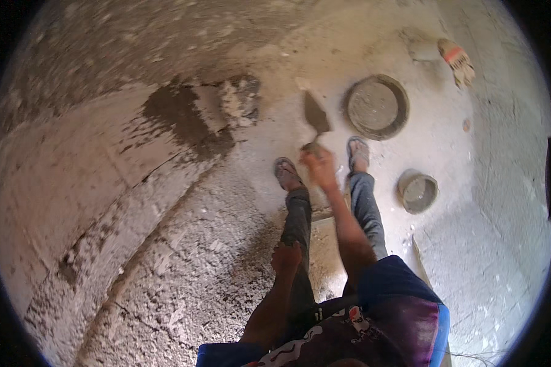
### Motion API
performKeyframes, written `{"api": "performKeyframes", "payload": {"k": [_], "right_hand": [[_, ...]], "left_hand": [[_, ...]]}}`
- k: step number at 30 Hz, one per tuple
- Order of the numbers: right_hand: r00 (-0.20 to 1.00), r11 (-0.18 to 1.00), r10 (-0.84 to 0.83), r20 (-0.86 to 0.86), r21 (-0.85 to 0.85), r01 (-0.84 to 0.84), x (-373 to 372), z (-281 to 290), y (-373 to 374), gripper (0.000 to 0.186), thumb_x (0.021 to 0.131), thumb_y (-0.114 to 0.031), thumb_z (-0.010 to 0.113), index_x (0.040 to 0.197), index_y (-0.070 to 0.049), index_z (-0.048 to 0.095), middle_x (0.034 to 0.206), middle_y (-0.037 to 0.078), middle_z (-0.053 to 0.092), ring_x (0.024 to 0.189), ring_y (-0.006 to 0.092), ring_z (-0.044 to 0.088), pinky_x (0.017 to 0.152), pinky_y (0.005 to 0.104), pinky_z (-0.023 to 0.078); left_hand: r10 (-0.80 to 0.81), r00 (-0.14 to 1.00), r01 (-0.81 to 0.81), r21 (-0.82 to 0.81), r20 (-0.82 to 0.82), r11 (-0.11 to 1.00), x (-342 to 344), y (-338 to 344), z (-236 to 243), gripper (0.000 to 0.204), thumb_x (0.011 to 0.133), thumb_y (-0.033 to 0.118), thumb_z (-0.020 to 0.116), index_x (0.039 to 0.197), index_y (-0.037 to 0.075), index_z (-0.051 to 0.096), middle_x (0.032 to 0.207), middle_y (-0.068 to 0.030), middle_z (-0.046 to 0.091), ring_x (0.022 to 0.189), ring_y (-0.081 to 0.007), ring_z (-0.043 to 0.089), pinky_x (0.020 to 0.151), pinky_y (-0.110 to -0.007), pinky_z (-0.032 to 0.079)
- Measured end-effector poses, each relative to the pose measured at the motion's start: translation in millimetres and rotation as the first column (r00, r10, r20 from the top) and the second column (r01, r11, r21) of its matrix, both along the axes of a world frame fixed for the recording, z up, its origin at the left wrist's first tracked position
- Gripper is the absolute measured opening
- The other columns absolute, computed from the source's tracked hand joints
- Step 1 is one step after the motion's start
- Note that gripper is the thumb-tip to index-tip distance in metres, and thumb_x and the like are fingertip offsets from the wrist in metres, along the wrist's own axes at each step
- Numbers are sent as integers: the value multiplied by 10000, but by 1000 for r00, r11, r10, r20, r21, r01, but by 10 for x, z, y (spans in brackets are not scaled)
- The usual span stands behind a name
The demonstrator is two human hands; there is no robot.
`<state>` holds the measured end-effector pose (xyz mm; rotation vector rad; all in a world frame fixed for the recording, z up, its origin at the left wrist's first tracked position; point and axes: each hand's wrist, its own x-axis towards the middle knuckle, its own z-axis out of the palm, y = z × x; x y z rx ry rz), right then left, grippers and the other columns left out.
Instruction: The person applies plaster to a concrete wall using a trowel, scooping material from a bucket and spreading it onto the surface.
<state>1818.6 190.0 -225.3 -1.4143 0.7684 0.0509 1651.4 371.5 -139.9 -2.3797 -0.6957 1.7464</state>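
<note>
My right hand [319, 166] is wrapped round the handle of a pointed trowel [315, 114]. The trowel's blade extends away from me above the pale floor, between my left foot and a wide round basin [404, 110]. Grey wet mix fills much of that basin. My left hand [286, 257] is beside my left knee with its fingers curled in, and no tool shows in it. To the left of the trowel, a dark wet patch [183, 119] spreads over a pale raised surface, with a rough broken lump [239, 101] at its right end.
A small round tub [404, 185] with grey contents stands right of my right leg. Farther off lies a crumpled paper bag [458, 61] by the right-hand wall [514, 122]. Rough rubble [208, 257] covers the ground at lower left, beside a long ledge [134, 257]. My sandalled feet [288, 174] stand on the floor.
</note>
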Motion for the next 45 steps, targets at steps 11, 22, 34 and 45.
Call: {"api": "performKeyframes", "payload": {"k": [11, 22, 34, 45], "right_hand": [[815, 1000, 8, -580, 18, 3, -661, -1746, -2778, 318, 736, -286, 582, 912, -21, 592, 772, 149, 622, 758, 310, 609, 681, 388, 484], [888, 913, -91, -451, 319, 255, -741, -803, -2456, 181, 773, -214, 583, 692, -63, 528, 514, 24, 467, 352, 134, 416, 338, 263, 362], [994, 871, 104, -35, -480, -108, 1164, 986, 762, 196, 767, -161, 569, 867, -1, 521, 650, 69, 532, 518, 138, 514, 449, 248, 438], [627, 612, 752, 204, 136, -779, 958, 2255, 1048, 262, 769, -146, 580, 971, 16, 538, 755, 143, 606, 550, 185, 570, 481, 295, 486]], "left_hand": [[-162, 987, 162, 37, 1, 986, 119, -374, 64, 598, 779, 518, 479, 1100, 14, 501, 1036, -191, 540, 955, -348, 548, 788, -455, 451], [-131, 991, 129, 44, 38, 991, 89, -409, 118, 623, 788, 521, 465, 1072, -32, 506, 1019, -236, 546, 944, -395, 549, 806, -478, 442], [-120, 992, 124, -139, 37, 983, -228, 49, -33, 502, 775, 476, 496, 1042, 55, 556, 1036, -137, 576, 942, -274, 577, 760, -422, 463], [-178, 981, 182, -45, 79, 982, -163, -236, 87, 554, 762, 501, 502, 1080, 49, 516, 1047, -151, 543, 955, -308, 556, 772, -452, 444]]}}
